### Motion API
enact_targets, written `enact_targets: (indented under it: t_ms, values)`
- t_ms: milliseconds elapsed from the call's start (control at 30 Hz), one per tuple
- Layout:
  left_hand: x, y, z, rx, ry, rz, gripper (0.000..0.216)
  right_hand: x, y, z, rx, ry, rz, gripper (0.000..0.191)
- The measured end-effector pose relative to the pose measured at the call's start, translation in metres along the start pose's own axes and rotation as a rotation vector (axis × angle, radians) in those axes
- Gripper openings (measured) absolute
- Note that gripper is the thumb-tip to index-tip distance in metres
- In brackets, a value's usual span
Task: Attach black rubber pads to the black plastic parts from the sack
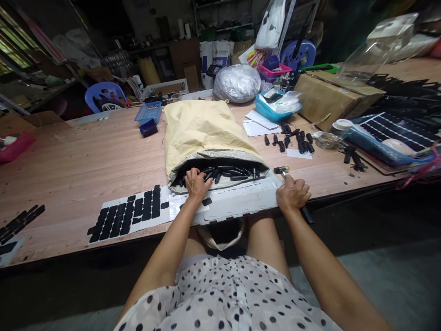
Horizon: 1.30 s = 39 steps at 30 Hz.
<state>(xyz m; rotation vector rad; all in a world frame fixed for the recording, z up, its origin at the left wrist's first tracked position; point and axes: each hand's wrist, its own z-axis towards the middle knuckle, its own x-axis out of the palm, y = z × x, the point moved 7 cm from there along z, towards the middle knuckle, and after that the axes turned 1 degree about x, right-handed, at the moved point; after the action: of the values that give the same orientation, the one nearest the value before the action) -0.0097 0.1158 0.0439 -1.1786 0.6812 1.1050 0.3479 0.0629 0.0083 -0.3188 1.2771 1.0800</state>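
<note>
Nearest us is our dotted shirt (237, 294), with our bare forearms reaching out on both sides of it toward the table (69, 161); our left hand (197, 185) is at the open mouth of the sack (206, 126), fingers bent and thumb apart, and the black parts (237, 173) lie in a loose heap just inside, mostly to the right of that hand, the closest ones at its thumb; we cannot tell whether its fingertips have closed on one; our right hand (292, 194) is wrapped tightly around a hammer (280, 169), whose head shows beyond the knuckles and whose dark handle end pokes out below, to the right of the sack's mouth and well apart from the heap; a pale board (237, 202) lies along the table's edge between our hands, under the front of the sack; to the left of it, rows of black pads (119, 215) lie on a white sheet; past the right hand, small black pieces (301, 143) are scattered near some papers (260, 124), with a carton (327, 99) behind them.
</note>
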Motion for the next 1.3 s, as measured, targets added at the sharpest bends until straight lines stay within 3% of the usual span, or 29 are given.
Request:
enact_targets:
  t_ms: [200,367,467,567,667,800,933,1300]
  values:
    - [-0.005,0.005,-0.035,0.124,-0.019,-0.148,0.009,-0.001,0.002,-0.003,-0.002,0.009,0.032,0.037]
    - [0.01,0.0,-0.082,0.243,0.15,-0.305,0.013,0.0,-0.003,0.004,-0.001,0.083,0.06,0.039]
    - [0.017,0.001,-0.09,0.211,0.215,-0.347,0.015,-0.002,-0.012,0.013,0.042,0.183,0.114,0.04]
    - [0.019,0.0,-0.088,0.187,0.243,-0.349,0.017,-0.017,-0.011,0.011,0.018,0.164,0.279,0.041]
    - [0.02,-0.001,-0.086,0.175,0.263,-0.359,0.014,-0.035,0.008,-0.015,-0.106,0.167,0.508,0.043]
    - [0.023,-0.002,-0.086,0.168,0.289,-0.368,0.016,-0.05,0.051,-0.077,-0.313,0.347,0.746,0.04]
    - [0.026,-0.004,-0.086,0.175,0.317,-0.369,0.02,-0.058,0.081,-0.125,-0.485,0.462,0.828,0.036]
    - [0.029,-0.007,-0.087,0.193,0.319,-0.394,0.012,-0.044,0.091,-0.161,-0.673,0.428,0.682,0.04]
